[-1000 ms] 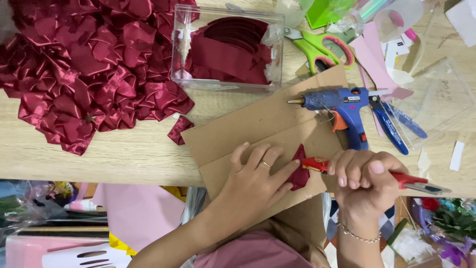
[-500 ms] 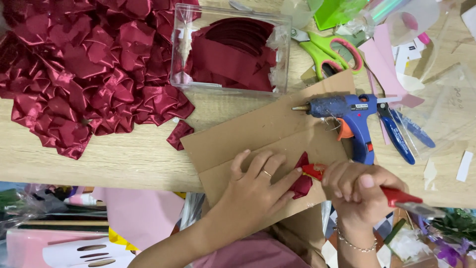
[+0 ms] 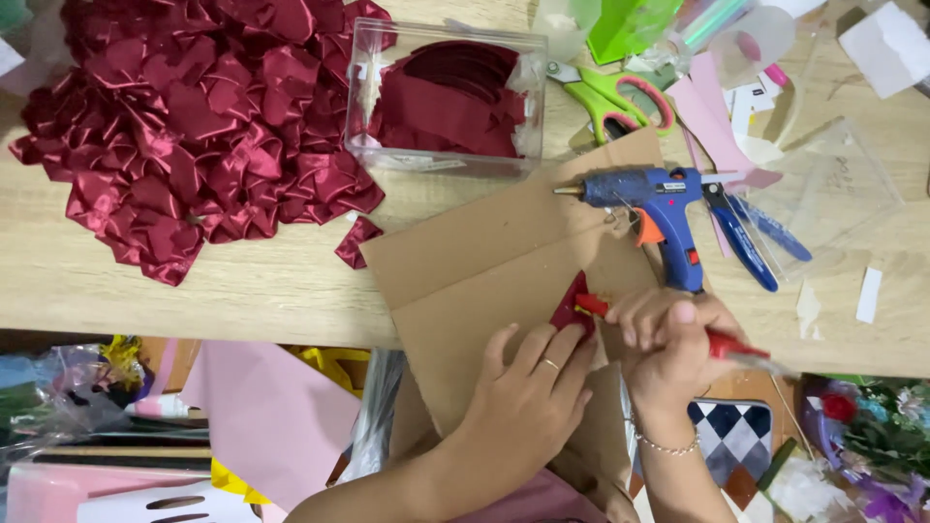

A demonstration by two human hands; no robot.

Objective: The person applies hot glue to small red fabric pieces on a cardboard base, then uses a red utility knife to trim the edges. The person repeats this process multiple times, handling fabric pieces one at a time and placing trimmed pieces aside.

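Wooden bench [image 3: 194, 281], pretty cluttered, with bins of pink paper and bits of foliage stashed underneath by our knees. Nearest to us, our left hand [image 3: 528, 407] lies flat on the cardboard sheet [image 3: 465, 281], fingers spread, fingertips pinning the small dark red satin piece [image 3: 570, 305] down on the card. Our right hand [image 3: 668, 349] has its grip pressed together around a red-handled tool [image 3: 722, 344]; we can't tell for sure whether it's a cutter or tweezers, since the fingers hide most of it, but its red tip sits right on the satin piece.

Compared with a second ago, both hands have crept a little up the cardboard and the tool tip has come in tighter against the fabric, with the left fingers sliding further over it. We'd guess that means the fold is being pressed or set right now rather than just lined up.

Just beyond the hands, the blue glue gun [image 3: 659, 208] rests on the cardboard, nozzle pointing left, untouched. Blue-handled pliers [image 3: 751, 237] lie just beside it to the right. One stray satin scrap [image 3: 356, 240] sits off the card's left corner.

Further back there's the clear plastic box [image 3: 446, 97] holding cut dark red pieces, green scissors [image 3: 610, 97] to its right, and the big heap of finished folded satin petals [image 3: 194, 126] filling the far left.
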